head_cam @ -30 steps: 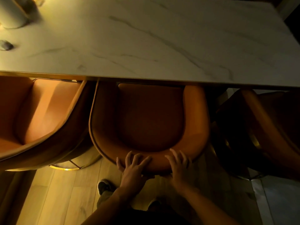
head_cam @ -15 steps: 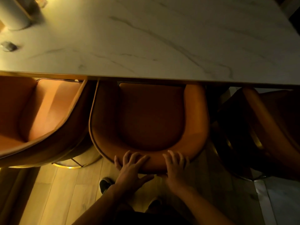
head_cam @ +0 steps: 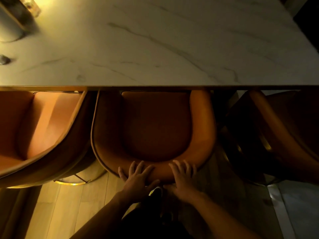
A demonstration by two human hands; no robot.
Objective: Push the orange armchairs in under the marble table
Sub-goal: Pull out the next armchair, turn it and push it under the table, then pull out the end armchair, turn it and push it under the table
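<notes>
Pressed both flat against the curved back of the middle armchair [head_cam: 153, 128]: left hand [head_cam: 138, 178] and right hand [head_cam: 183, 180], each grip open, fingers spread, holding nothing. Edged slightly further beneath the marble desk [head_cam: 155, 49] than a second before. Seat mostly exposed; more pushing probably needed. Left armchair [head_cam: 39, 128] and right armchair [head_cam: 279, 131] out.

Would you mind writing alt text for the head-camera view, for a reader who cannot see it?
Seen from above, a person's left hand and right hand press flat on the back of the middle orange armchair, its front under the marble table. Two more orange armchairs flank it in dim, warm light.
</notes>
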